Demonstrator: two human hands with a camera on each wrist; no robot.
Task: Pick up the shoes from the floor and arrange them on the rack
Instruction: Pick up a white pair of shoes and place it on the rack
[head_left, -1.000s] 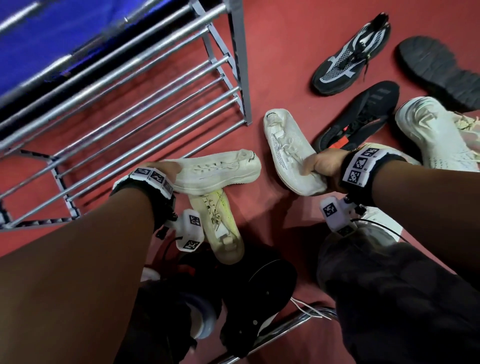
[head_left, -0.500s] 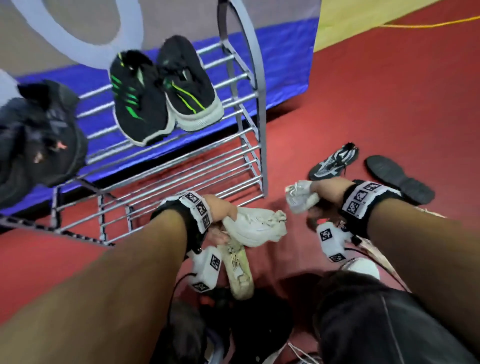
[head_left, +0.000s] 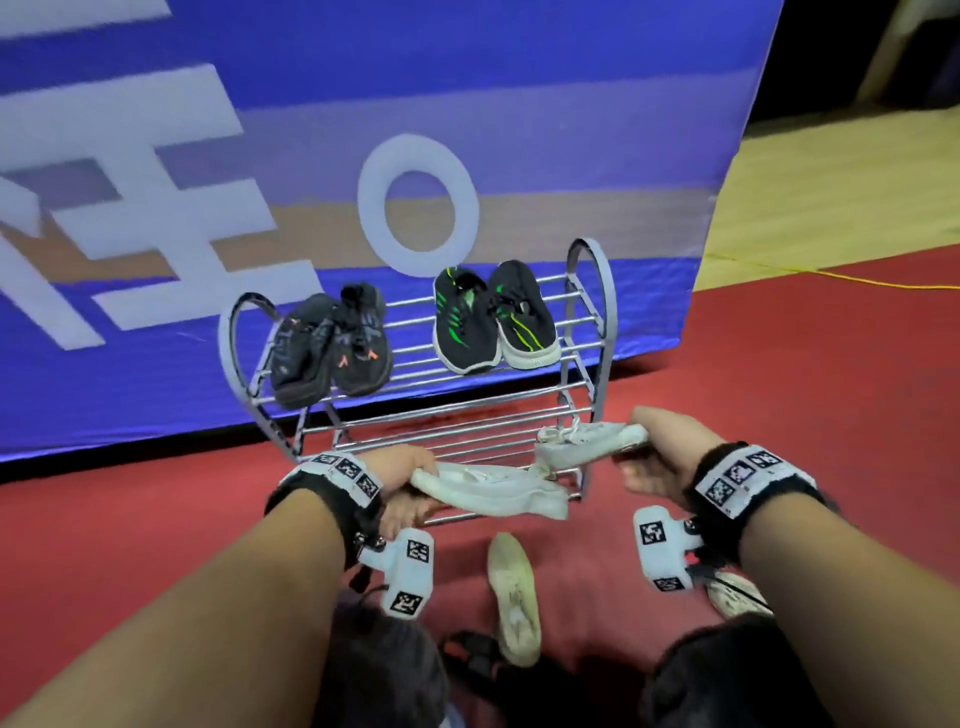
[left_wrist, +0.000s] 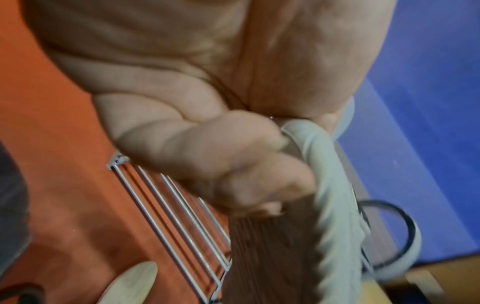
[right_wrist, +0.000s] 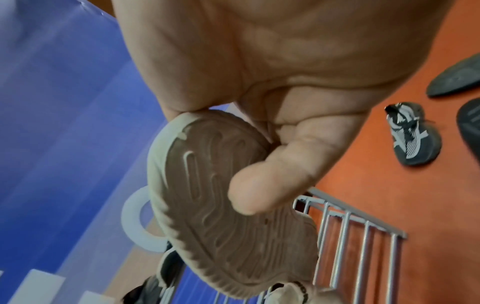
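My left hand (head_left: 410, 486) grips the heel of a white shoe (head_left: 498, 491) held sideways in front of the metal rack (head_left: 592, 332); in the left wrist view the fingers (left_wrist: 233, 164) curl over its edge (left_wrist: 335, 205). My right hand (head_left: 644, 457) holds a second white shoe (head_left: 582, 441) by the heel, level with the rack's lower shelf; its brown sole (right_wrist: 221, 216) fills the right wrist view, thumb (right_wrist: 272, 179) pressed on it. Two dark pairs sit on the top shelf: black-orange (head_left: 332, 348) and black-green (head_left: 493, 322).
A cream shoe (head_left: 514, 597) lies on the red floor below my hands. Black-and-white shoe (right_wrist: 410, 135) and dark soles (right_wrist: 457, 78) lie to the right. A blue banner (head_left: 363, 130) stands behind the rack. My knees (head_left: 727, 675) are at the bottom.
Both hands have lifted their white shoes off the floor and carried them up toward the rack's lower shelf. My head has tilted up, bringing the whole rack into view.
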